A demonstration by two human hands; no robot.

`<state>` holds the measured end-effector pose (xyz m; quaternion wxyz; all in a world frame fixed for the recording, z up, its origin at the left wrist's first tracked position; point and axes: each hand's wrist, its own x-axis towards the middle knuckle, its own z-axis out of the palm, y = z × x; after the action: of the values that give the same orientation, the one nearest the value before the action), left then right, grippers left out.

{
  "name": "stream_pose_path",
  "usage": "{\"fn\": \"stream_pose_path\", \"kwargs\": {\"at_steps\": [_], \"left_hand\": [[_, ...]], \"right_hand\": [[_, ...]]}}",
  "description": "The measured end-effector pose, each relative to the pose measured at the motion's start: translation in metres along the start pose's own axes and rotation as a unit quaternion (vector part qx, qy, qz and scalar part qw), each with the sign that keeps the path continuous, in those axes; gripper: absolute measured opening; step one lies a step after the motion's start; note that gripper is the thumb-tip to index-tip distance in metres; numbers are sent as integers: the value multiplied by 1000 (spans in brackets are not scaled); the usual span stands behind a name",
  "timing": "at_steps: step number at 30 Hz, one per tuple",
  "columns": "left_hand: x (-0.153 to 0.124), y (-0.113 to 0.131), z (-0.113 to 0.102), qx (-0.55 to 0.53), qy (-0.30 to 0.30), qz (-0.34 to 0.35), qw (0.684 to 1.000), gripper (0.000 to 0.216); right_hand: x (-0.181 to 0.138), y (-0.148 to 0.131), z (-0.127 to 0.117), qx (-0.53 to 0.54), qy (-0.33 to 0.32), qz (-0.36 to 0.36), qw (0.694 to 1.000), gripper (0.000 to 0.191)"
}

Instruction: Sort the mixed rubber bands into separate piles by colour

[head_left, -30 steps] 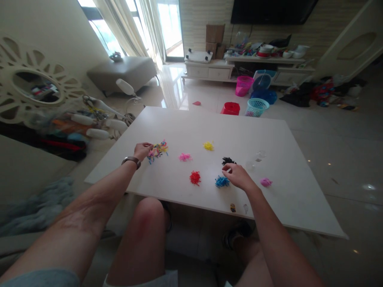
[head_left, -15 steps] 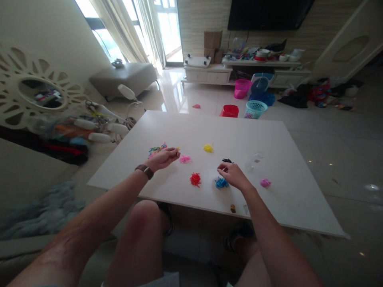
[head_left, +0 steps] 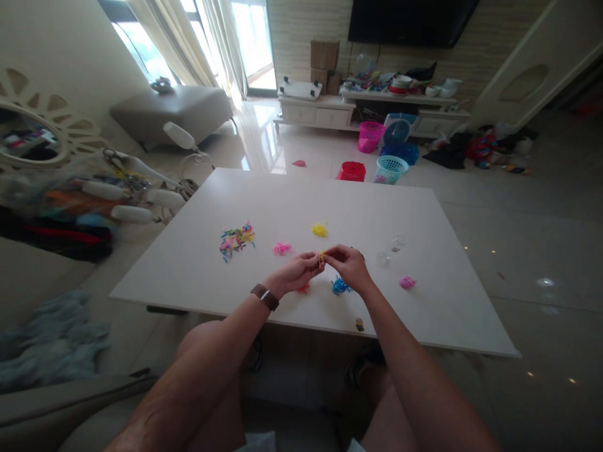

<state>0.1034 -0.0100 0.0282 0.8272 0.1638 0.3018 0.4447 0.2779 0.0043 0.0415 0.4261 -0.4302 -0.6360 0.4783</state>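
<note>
My left hand [head_left: 307, 266] is closed at the fingertips on small yellow bands [head_left: 321, 256], above the middle of the white table. The fingertips of my right hand [head_left: 347, 266] pinch at the same yellow bands, meeting the left. Beneath the hands lie a heap of red bands [head_left: 303, 289], mostly covered, and a heap of blue bands [head_left: 339, 285]. Pink bands [head_left: 282, 248] and yellow ones [head_left: 319, 230] form heaps farther back. A mixed multicoloured pile [head_left: 236, 240] spreads to the left. Behind my right hand, a black heap [head_left: 360, 253] is nearly hidden.
On the white table [head_left: 400, 326] are a pink lump [head_left: 407, 282], clear plastic pieces [head_left: 398, 243] and a small yellow-and-dark figure [head_left: 359, 324] near the front edge. Beyond it on the floor stand a red bin [head_left: 351, 171] and a light-blue basket [head_left: 391, 168].
My left hand has come right from beside the mixed pile, carrying small bands. My right hand has shifted slightly left relative to the table, and the fingertips now meet. The view has shifted somewhat.
</note>
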Motion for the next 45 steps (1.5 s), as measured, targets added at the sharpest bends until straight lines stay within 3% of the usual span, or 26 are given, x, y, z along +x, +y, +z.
{"fn": "stream_pose_path", "kwargs": {"at_steps": [10,19,26,34,45], "left_hand": [[22,11,9,-104,29,-24,994,14],[27,25,3,-116,60,9,991,13],[21,37,-7,-80,43,-2,996,11],[23,35,-1,-46,35,-18,998,13],[31,27,1,-30,63,-30,997,24]], "right_hand": [[12,-5,10,-47,62,-3,997,22],[17,-18,23,-93,61,-54,992,12],[20,-14,29,-28,102,-38,994,14],[22,-10,37,8,59,-26,998,17],[17,-10,31,-139,62,-51,987,9]]}}
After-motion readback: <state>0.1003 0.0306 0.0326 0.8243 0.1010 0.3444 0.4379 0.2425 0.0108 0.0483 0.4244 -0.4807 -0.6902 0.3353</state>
